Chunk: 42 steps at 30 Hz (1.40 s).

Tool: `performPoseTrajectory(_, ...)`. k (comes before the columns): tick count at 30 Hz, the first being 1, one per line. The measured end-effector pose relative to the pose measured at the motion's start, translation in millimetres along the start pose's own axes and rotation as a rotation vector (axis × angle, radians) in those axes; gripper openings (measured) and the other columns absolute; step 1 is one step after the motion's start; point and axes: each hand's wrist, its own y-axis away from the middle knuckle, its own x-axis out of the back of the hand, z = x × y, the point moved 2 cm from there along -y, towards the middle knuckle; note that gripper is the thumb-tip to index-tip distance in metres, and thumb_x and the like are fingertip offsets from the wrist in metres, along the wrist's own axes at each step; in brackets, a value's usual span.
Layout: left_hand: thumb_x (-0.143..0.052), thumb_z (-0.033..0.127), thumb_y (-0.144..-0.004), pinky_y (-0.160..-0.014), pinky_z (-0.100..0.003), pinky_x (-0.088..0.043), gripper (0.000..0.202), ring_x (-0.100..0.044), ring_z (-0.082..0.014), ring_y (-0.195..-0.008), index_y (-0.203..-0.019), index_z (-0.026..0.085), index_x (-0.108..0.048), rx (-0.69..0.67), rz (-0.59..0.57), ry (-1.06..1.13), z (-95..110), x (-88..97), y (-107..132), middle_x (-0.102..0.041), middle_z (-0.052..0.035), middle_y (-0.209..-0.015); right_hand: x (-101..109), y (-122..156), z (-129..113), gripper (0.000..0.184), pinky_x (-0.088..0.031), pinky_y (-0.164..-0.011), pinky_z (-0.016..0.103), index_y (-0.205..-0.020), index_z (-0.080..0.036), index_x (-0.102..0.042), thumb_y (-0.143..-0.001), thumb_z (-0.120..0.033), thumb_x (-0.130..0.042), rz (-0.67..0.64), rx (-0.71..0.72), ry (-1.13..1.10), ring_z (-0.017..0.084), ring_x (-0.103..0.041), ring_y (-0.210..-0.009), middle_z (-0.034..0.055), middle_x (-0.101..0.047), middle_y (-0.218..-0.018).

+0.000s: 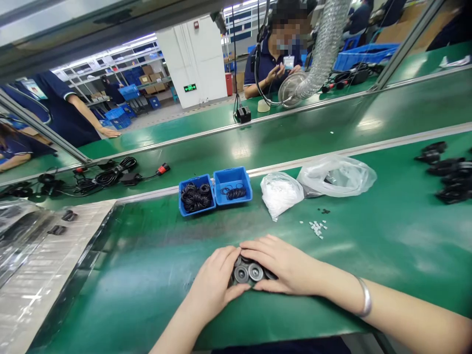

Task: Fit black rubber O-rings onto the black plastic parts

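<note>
Several black round parts, ring-faced like small caps, are gathered in a cluster on the green bench. From the left side my left hand curls around them, its thumb along the near edge. My right hand cups the same cluster from the right, fingers over the far side and thumb in front. The two hands nearly meet at the fingertips, and part of the cluster is hidden under them. Beyond the right hand lie small white pieces and a few tiny black bits.
Two blue bins hold black rubber rings. Beside them are a bag of white pieces and an open plastic bag. Black parts lie far right, cables far left. A co-worker sits across the bench.
</note>
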Motion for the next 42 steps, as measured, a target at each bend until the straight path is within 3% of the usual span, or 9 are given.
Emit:
performPoseTrajectory(5,-0.065,0.055,-0.08,-0.105,-0.049,-0.047,0.079,-0.048,-0.0321,-0.13,-0.143,0.02,-0.033,-0.002,0.066,-0.037,2,16.0,8,-0.049,-0.0175,-0.141,12,1,2,0.062,-0.042,-0.097,0.048,-0.134,-0.013,-0.046,-0.086,-0.049,-0.06,0.164,-0.029,-0.105,0.03,-0.05,-0.117,0.019,-0.053,-0.13)
performPoseTrajectory(7,-0.058,0.043,-0.089,-0.106,-0.047,-0.045,0.062,-0.047,-0.0287,-0.132,-0.142,0.02,-0.035,0.02,0.149,-0.066,-3,35.6,-6,-0.049,-0.0158,-0.141,18,1,14,0.048,-0.043,-0.098,0.046,-0.13,-0.015,-0.048,-0.09,-0.04,-0.055,0.319,-0.081,-0.194,0.028,-0.051,-0.116,0.017,-0.055,-0.125)
performPoseTrajectory(10,-0.047,0.026,-0.096,-0.108,-0.043,-0.044,0.04,-0.051,-0.0236,-0.128,-0.135,0.019,-0.043,0.008,0.257,-0.148,-14,66.6,-51,-0.056,-0.0134,-0.135,22,3,32,0.032,-0.046,-0.094,0.042,-0.123,-0.017,-0.051,-0.093,-0.028,-0.048,0.489,-0.159,-0.272,0.025,-0.053,-0.109,0.0141,-0.057,-0.114)
performPoseTrajectory(13,-0.042,0.015,-0.096,-0.107,-0.042,-0.044,0.035,-0.055,-0.023,-0.124,-0.13,0.016,-0.049,-0.043,0.166,-0.247,-29,81.9,-114,-0.059,-0.0135,-0.132,23,8,42,0.027,-0.048,-0.09,0.041,-0.118,-0.018,-0.054,-0.093,-0.026,-0.048,0.516,-0.18,-0.282,0.024,-0.055,-0.102,0.0125,-0.057,-0.108)
performPoseTrajectory(16,-0.048,0.007,-0.09,-0.102,-0.041,-0.048,0.034,-0.061,-0.0233,-0.114,-0.121,0.016,-0.058,-0.087,0.013,-0.315,-44,80.9,-167,-0.064,-0.0121,-0.124,24,11,43,0.023,-0.049,-0.086,0.039,-0.113,-0.019,-0.056,-0.093,-0.025,-0.047,0.512,-0.186,-0.301,0.023,-0.055,-0.098,0.0114,-0.057,-0.104)
performPoseTrajectory(20,-0.059,0.017,-0.09,-0.093,-0.043,-0.052,0.021,-0.065,-0.0219,-0.103,-0.111,0.016,-0.063,-0.104,-0.155,-0.395,-54,71.6,-202,-0.068,-0.0088,-0.112,26,12,45,0.018,-0.049,-0.082,0.036,-0.108,-0.019,-0.057,-0.094,-0.022,-0.047,0.545,-0.185,-0.339,0.021,-0.055,-0.093,0.0096,-0.057,-0.098)
performPoseTrajectory(27,-0.058,0.032,-0.093,-0.084,-0.041,-0.054,0.023,-0.065,-0.0195,-0.094,-0.108,0.015,-0.062,-0.054,-0.253,-0.483,-57,69.4,-206,-0.066,-0.0064,-0.107,27,10,50,0.014,-0.046,-0.074,0.033,-0.098,-0.018,-0.06,-0.095,-0.022,-0.046,0.583,-0.207,-0.393,0.018,-0.053,-0.083,0.0075,-0.056,-0.09)
performPoseTrajectory(33,-0.057,0.033,-0.093,-0.084,-0.041,-0.054,0.025,-0.064,-0.0198,-0.094,-0.111,0.015,-0.06,-0.029,-0.211,-0.48,-55,71.1,-202,-0.065,-0.0062,-0.105,28,11,50,0.016,-0.046,-0.072,0.031,-0.093,-0.017,-0.06,-0.096,-0.023,-0.046,0.606,-0.218,-0.382,0.017,-0.052,-0.08,0.007,-0.056,-0.086)
performPoseTrajectory(42,-0.055,0.01,-0.082,-0.085,-0.038,-0.049,0.015,-0.061,-0.02,-0.088,-0.094,0.017,-0.061,-0.001,-0.106,-0.316,-48,78.7,-196,-0.063,-0.0039,-0.092,27,11,51,0.018,-0.046,-0.07,0.03,-0.088,-0.017,-0.06,-0.096,-0.024,-0.046,0.611,-0.228,-0.359,0.016,-0.053,-0.076,0.0054,-0.056,-0.083)
